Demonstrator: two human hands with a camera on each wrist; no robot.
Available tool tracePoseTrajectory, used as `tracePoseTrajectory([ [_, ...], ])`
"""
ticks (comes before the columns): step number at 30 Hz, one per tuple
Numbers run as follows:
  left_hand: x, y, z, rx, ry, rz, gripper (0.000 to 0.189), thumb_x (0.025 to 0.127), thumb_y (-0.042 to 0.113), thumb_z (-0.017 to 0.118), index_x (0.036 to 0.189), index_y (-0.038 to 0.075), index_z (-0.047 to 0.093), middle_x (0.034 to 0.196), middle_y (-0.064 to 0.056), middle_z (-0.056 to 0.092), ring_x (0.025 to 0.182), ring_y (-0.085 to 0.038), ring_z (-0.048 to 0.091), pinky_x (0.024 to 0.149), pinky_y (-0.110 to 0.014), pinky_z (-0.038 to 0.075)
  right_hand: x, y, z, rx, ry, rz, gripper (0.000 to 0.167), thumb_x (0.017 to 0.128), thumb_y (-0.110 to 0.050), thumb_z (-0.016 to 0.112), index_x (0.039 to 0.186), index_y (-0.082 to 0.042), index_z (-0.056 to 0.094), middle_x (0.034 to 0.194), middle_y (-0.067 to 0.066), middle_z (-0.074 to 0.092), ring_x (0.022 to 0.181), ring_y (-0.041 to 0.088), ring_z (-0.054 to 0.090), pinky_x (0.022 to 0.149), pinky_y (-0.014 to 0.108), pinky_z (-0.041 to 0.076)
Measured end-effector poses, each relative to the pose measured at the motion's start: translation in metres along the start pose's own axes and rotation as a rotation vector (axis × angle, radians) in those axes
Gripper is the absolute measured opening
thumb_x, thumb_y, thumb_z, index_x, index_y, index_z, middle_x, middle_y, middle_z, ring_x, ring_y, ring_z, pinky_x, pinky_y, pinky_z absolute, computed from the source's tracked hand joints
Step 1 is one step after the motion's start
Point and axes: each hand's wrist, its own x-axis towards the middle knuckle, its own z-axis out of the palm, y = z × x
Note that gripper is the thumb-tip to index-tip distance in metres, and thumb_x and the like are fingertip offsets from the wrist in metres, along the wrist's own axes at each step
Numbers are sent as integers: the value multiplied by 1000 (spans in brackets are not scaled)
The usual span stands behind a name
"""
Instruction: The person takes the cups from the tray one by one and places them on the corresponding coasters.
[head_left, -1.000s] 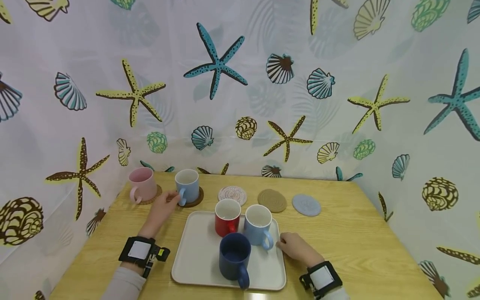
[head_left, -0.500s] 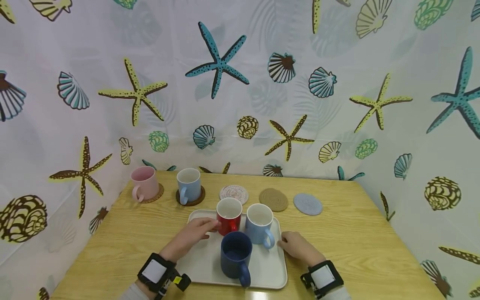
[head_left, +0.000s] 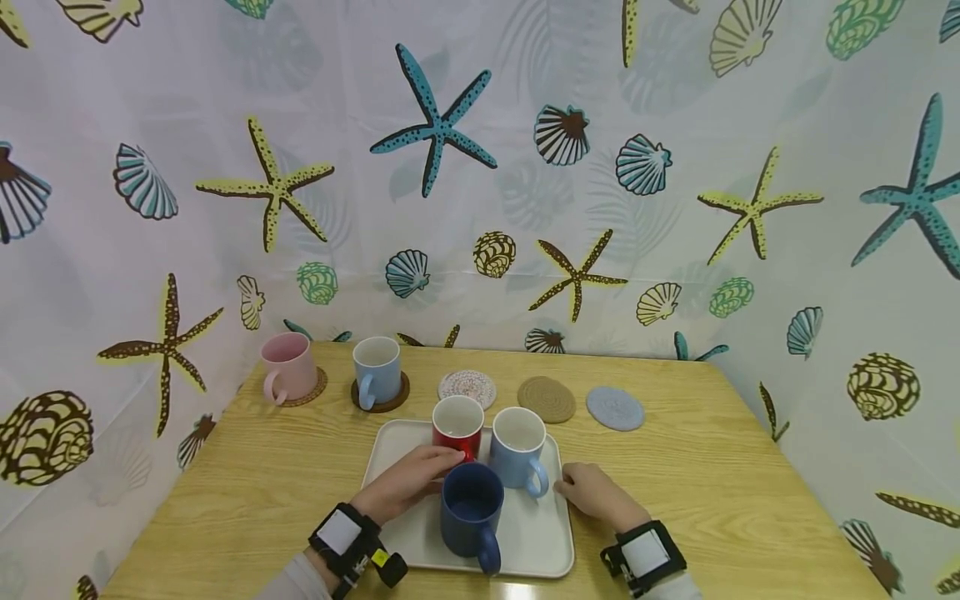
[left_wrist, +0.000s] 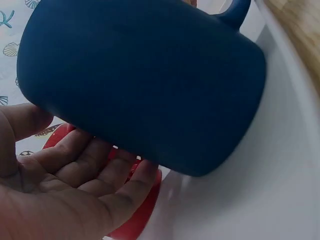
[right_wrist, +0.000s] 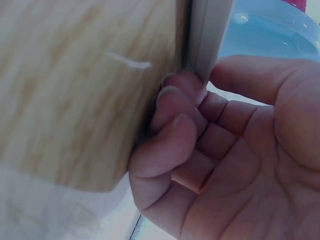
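Note:
In the head view my left hand (head_left: 408,483) reaches over the cream tray (head_left: 405,542), beside the red mug (head_left: 450,414) and the navy mug (head_left: 471,517). Its fingers (left_wrist: 120,172) are slightly bent in the left wrist view, in front of the red mug, with their tips partly hidden by the navy mug. The red mug's handle is covered. My right hand (head_left: 592,493) holds the tray's right rim (right_wrist: 207,40) between thumb and curled fingers. A light blue mug (head_left: 513,454) stands on the tray just left of it.
At the back left, a pink mug (head_left: 290,367) and another light blue mug (head_left: 378,367) stand on coasters. To their right lie a speckled coaster (head_left: 467,386), a tan coaster (head_left: 547,400) and a grey-blue coaster (head_left: 615,408). A patterned curtain (head_left: 480,183) surrounds the wooden table (head_left: 712,483).
My left hand has left the handle of the light blue mug at the back and moved right and nearer, over the tray to the red mug. The right hand has stayed at the rim.

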Motion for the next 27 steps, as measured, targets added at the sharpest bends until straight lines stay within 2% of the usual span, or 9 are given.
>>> tracePoseTrajectory([
  [6,-2,1,3,-28,29,-19,54,98,43,55,128,-1,60,143,-18,50,121,-25,53,104,-49,46,0,1,0,3,1,-2,27,95,-14,59,70,-10,50,62,-1,43,58,12,42,53,24,32],
  [10,-4,1,5,-23,99,-9,57,100,42,51,134,-3,54,137,-20,55,111,-21,61,100,-45,50,0,1,0,8,-6,6,26,95,-14,59,70,-9,51,62,-1,44,58,13,42,53,24,33],
  [13,-6,1,6,16,178,17,50,101,39,51,124,-5,59,124,-18,63,96,-16,65,90,-38,56,0,1,-1,16,-11,13,25,95,-15,59,72,-9,52,63,0,45,59,13,43,53,24,33],
  [16,-6,0,7,81,271,55,39,100,33,54,107,-4,65,106,-11,68,84,-14,63,79,-33,58,0,0,-2,21,-15,21,25,96,-15,59,72,-9,52,63,0,46,59,13,43,53,24,33],
  [21,-8,0,6,198,404,99,31,97,29,59,88,1,67,80,-4,63,73,-14,56,67,-27,54,0,-1,-3,23,-18,26,25,96,-15,58,73,-9,52,63,0,46,59,13,43,53,23,33],
  [27,-10,9,7,239,442,145,29,96,29,62,85,2,69,77,-5,65,70,-15,58,67,-29,57,-2,-1,-2,13,-14,16,25,96,-14,58,72,-9,51,63,0,45,58,13,42,53,24,33],
])
